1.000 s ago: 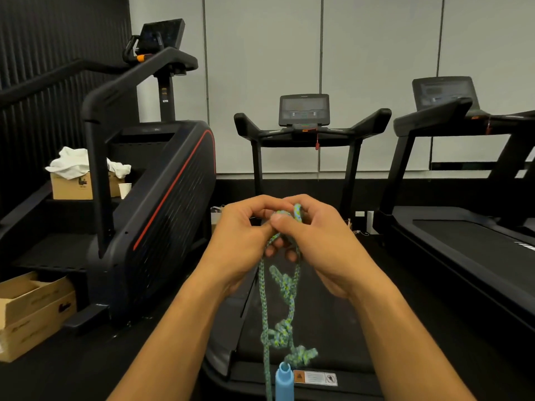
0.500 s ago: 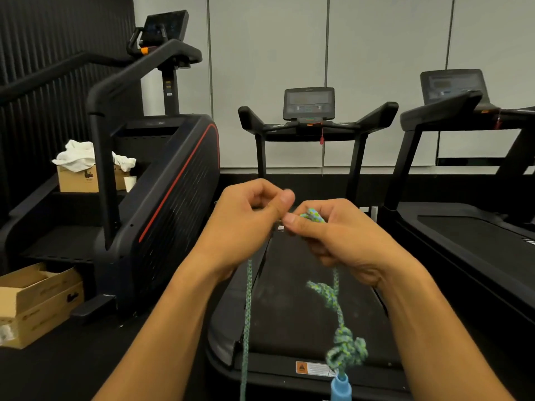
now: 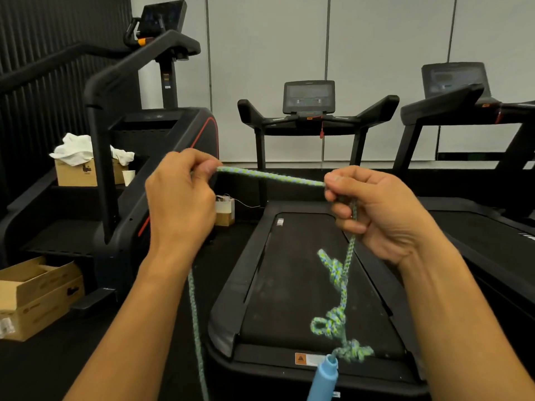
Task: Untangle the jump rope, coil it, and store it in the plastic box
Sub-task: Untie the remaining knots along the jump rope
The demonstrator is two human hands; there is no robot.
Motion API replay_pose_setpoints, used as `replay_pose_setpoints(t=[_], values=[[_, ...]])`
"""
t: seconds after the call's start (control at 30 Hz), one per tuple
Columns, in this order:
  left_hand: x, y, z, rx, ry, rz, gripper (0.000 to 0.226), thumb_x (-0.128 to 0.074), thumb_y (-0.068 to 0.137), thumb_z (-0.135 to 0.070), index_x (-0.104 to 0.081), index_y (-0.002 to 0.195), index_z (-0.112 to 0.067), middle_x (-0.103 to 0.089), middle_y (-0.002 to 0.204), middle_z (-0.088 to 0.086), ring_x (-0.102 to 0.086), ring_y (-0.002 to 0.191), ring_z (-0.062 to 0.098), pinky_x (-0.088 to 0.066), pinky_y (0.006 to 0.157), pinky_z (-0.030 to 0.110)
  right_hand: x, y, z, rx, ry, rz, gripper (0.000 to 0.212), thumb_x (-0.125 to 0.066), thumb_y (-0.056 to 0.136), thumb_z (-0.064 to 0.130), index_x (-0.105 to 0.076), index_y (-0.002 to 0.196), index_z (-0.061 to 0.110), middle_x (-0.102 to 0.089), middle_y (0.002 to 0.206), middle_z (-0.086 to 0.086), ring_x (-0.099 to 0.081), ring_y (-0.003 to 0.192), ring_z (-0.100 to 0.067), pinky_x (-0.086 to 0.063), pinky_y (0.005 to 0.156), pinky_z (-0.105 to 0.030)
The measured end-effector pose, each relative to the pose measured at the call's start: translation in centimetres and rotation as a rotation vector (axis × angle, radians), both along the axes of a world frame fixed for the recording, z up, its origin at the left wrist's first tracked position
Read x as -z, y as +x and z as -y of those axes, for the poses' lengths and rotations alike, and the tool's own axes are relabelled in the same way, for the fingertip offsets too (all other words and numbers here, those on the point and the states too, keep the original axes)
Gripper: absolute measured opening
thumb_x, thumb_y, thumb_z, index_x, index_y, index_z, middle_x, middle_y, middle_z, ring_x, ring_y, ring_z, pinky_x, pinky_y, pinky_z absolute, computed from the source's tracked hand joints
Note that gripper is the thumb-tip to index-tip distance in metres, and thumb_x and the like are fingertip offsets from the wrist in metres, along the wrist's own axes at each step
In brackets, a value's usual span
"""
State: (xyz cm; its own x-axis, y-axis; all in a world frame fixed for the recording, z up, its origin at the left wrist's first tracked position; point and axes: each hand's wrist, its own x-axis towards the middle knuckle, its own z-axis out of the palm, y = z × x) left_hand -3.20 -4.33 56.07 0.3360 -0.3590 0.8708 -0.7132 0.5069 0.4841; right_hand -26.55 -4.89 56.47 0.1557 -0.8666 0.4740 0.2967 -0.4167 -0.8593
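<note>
A green-and-blue braided jump rope (image 3: pixel 269 176) runs taut between my two hands at chest height. My left hand (image 3: pixel 179 204) pinches one end of that straight span, and more rope hangs from it down past my left forearm. My right hand (image 3: pixel 376 215) grips the other end, its fingers curled round the rope. Below the right hand the rope drops through several knots (image 3: pixel 333 322) to a light blue handle (image 3: pixel 324 377) at the bottom edge. No plastic box is in view.
A black treadmill (image 3: pixel 304 285) lies straight ahead under the hanging rope, with another treadmill (image 3: pixel 477 227) to the right. A stair climber (image 3: pixel 139 169) stands at the left. Cardboard boxes (image 3: pixel 34 293) sit on the floor at the left edge.
My hands have moved apart, left hand to the left and right hand to the right. The rope between them is now pulled out into a straight span. The knotted part swings lower right.
</note>
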Motion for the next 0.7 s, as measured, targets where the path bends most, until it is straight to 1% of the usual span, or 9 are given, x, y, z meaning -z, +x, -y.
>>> replay_pose_setpoints(t=[0.07, 0.1, 0.2, 0.3, 0.4, 0.47, 0.53, 0.63, 0.7], values=[[0.0, 0.4, 0.3, -0.04, 0.044, -0.011, 0.016, -0.055, 0.098, -0.013, -0.066, 0.092, -0.023, -0.066, 0.096, 0.001, -0.056, 0.088, 0.011, -0.035, 0.074, 0.019, 0.0, 0.1, 0.0, 0.006, -0.003, 0.016, 0.011, -0.065, 0.087, 0.005, -0.061, 0.077, 0.008, -0.056, 0.063, -0.006, -0.04, 0.045, -0.009, -0.025, 0.033, -0.016], [0.0, 0.4, 0.5, 0.001, 0.072, -0.008, 0.018, -0.052, 0.1, -0.014, -0.062, 0.089, -0.025, -0.066, 0.092, -0.001, -0.058, 0.084, 0.013, -0.037, 0.072, 0.023, 0.0, 0.3, 0.0, 0.008, -0.005, 0.029, 0.012, -0.065, 0.087, 0.004, -0.061, 0.076, 0.007, -0.056, 0.063, -0.006, -0.04, 0.045, -0.009, -0.026, 0.033, -0.016], [0.2, -0.9, 0.7, 0.309, 0.19, -0.015, 0.018, -0.047, 0.103, -0.023, -0.061, 0.095, -0.032, -0.067, 0.087, -0.005, -0.067, 0.072, 0.01, -0.05, 0.068, 0.033, 0.2, 1.5, 0.0, 0.027, -0.016, 0.041, 0.01, -0.065, 0.088, 0.002, -0.063, 0.078, 0.004, -0.06, 0.062, -0.006, -0.042, 0.046, -0.009, -0.028, 0.034, -0.015], [0.8, -2.9, 0.5, 0.533, 0.268, 0.093, 0.02, -0.055, 0.095, -0.035, -0.061, 0.114, -0.032, -0.07, 0.092, -0.004, -0.072, 0.078, 0.015, -0.059, 0.078, 0.045, 0.7, 3.2, -0.1, 0.03, -0.039, 0.024, 0.009, -0.065, 0.087, -0.002, -0.064, 0.078, 0.002, -0.061, 0.062, -0.008, -0.043, 0.047, -0.009, -0.028, 0.036, -0.016], [1.1, -4.4, 0.2, 0.684, 0.29, 0.103, 0.013, -0.064, 0.094, -0.019, -0.068, 0.106, -0.022, -0.071, 0.079, 0.0, -0.07, 0.065, 0.019, -0.06, 0.069, 0.045, 1.1, 4.0, 0.0, 0.03, -0.038, 0.042, 0.009, -0.065, 0.086, -0.005, -0.065, 0.078, 0.001, -0.059, 0.066, -0.012, -0.044, 0.049, -0.01, -0.03, 0.037, -0.017], [1.1, -4.5, 0.2, 0.677, 0.283, 0.098, 0.011, -0.065, 0.093, -0.01, -0.072, 0.097, -0.018, -0.07, 0.071, -0.001, -0.066, 0.058, 0.012, -0.056, 0.062, 0.037, 1.2, 3.9, 0.2, 0.017, -0.029, 0.057, 0.01, -0.066, 0.085, -0.005, -0.066, 0.077, 0.001, -0.06, 0.064, -0.01, -0.045, 0.049, -0.009, -0.032, 0.037, -0.017], [1.0, -4.2, 0.1, 0.617, 0.287, 0.138, 0.012, -0.066, 0.092, -0.012, -0.074, 0.092, -0.021, -0.069, 0.069, -0.007, -0.062, 0.06, 0.006, -0.052, 0.063, 0.031, 1.3, 3.5, 0.3, 0.007, -0.025, 0.022, 0.009, -0.066, 0.084, -0.005, -0.067, 0.077, 0.0, -0.062, 0.064, -0.01, -0.046, 0.05, -0.009, -0.032, 0.038, -0.017], [0.6, -2.9, 0.2, 0.272, 0.234, 0.262, 0.013, -0.062, 0.093, -0.012, -0.073, 0.092, -0.019, -0.066, 0.082, -0.009, -0.057, 0.074, 0.004, -0.043, 0.07, 0.016, 1.0, 2.3, 0.5, 0.04, -0.018, -0.016, 0.006, -0.068, 0.081, -0.006, -0.07, 0.077, -0.001, -0.064, 0.067, -0.01, -0.047, 0.051, -0.009, -0.033, 0.039, -0.017], [0.2, -1.9, 0.0, 0.128, 0.175, 0.194, 0.012, -0.06, 0.094, -0.007, -0.069, 0.09, -0.015, -0.062, 0.089, -0.005, -0.052, 0.073, 0.002, -0.037, 0.067, 0.005, 0.8, 1.4, 0.5, 0.059, -0.02, -0.02, 0.006, -0.067, 0.08, -0.006, -0.069, 0.077, -0.002, -0.065, 0.069, -0.01, -0.049, 0.053, -0.01, -0.034, 0.04, -0.016]])
